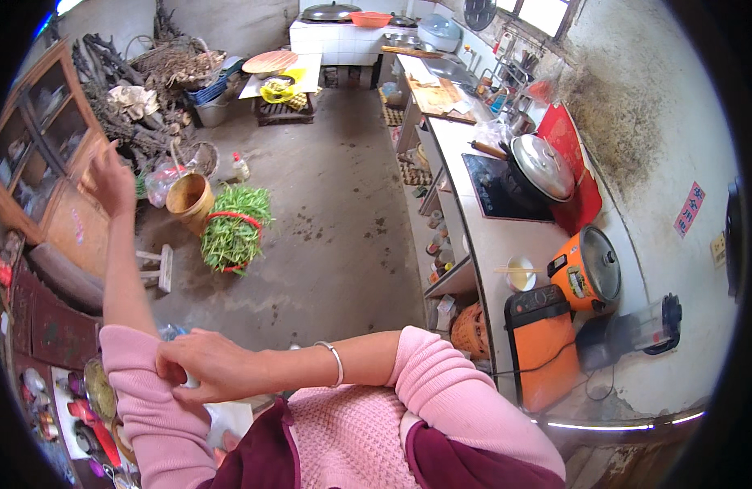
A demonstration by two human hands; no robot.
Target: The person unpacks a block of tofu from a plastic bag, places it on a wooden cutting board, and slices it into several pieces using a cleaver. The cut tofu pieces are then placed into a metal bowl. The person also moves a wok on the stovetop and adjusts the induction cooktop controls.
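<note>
My left arm is stretched out to the left, and my left hand (pixel 110 180) is raised with its fingers apart, holding nothing. Behind that hand, in the picture, is a wooden cabinet (pixel 76 226) with glazed doors. My right hand (pixel 211 367) reaches across my chest and grips the pink knitted left sleeve (pixel 159 391), bunched near the elbow. A silver bangle (pixel 333 363) circles my right wrist. The pink right sleeve (pixel 449 385) is also pushed up. Over the pink sweater (pixel 345 437) I wear a dark maroon garment (pixel 259 449).
Leafy greens (pixel 232 241) fill a red-rimmed basket on the floor, beside a wooden bucket (pixel 189 195) and a small stool (pixel 166 269). Along the right counter stand a lidded wok (pixel 541 168), an orange rice cooker (pixel 587 269), a bowl with chopsticks (pixel 521 275) and a blender (pixel 632 330).
</note>
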